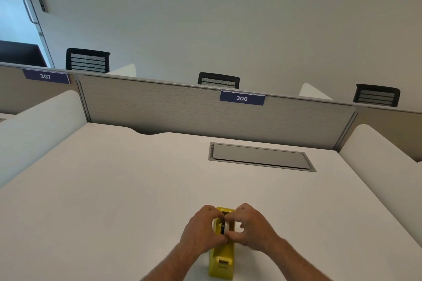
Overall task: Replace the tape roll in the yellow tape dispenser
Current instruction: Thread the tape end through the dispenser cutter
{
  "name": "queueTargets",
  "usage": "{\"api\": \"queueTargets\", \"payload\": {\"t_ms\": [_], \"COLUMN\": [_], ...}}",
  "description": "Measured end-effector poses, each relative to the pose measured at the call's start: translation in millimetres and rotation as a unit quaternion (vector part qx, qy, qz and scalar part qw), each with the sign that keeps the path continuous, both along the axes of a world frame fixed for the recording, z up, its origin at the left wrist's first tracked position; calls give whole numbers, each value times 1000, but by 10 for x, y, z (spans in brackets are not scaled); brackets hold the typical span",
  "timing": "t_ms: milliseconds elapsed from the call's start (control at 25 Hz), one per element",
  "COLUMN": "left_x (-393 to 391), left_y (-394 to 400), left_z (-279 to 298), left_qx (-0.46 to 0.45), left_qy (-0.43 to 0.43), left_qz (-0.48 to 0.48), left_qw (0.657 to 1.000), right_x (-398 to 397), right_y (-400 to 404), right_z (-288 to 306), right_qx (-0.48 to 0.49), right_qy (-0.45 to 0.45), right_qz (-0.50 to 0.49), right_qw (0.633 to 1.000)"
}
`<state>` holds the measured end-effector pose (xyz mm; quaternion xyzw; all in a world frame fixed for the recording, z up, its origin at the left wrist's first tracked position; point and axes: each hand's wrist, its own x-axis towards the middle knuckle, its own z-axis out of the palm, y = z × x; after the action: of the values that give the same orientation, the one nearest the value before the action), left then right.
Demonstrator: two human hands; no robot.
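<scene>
Head view shows the yellow tape dispenser (pixel 222 255) near the front edge of the white desk (pixel 114 189). The left hand (pixel 202 229) and right hand (pixel 250 227) curl their fingers around the tape roll (pixel 226 227) in its cradle. Whether the roll goes in or out, I cannot tell. Best to keep it level and move both sides together.

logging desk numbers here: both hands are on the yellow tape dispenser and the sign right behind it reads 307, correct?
Not quite. In the head view the sign behind the yellow tape dispenser reads 306; 307 is on the neighbouring desk's sign. Both the left hand and right hand are on it.
</scene>
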<state>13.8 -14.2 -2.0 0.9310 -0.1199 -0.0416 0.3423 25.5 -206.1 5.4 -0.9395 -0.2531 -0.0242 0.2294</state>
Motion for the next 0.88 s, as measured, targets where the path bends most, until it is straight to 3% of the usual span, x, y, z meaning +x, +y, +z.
{"api": "queueTargets", "payload": {"t_ms": [440, 880], "left_x": [-1, -17], "left_y": [-14, -3], "left_z": [-1, -17], "left_qx": [3, -2], "left_qy": [-1, -2], "left_qz": [3, 1], "left_qw": [1000, 1000], "right_x": [22, 1], "right_y": [-12, -5], "right_z": [24, 18], "right_qx": [17, 11], "right_qy": [11, -37], "right_qz": [0, 14], "right_qw": [1000, 999]}}
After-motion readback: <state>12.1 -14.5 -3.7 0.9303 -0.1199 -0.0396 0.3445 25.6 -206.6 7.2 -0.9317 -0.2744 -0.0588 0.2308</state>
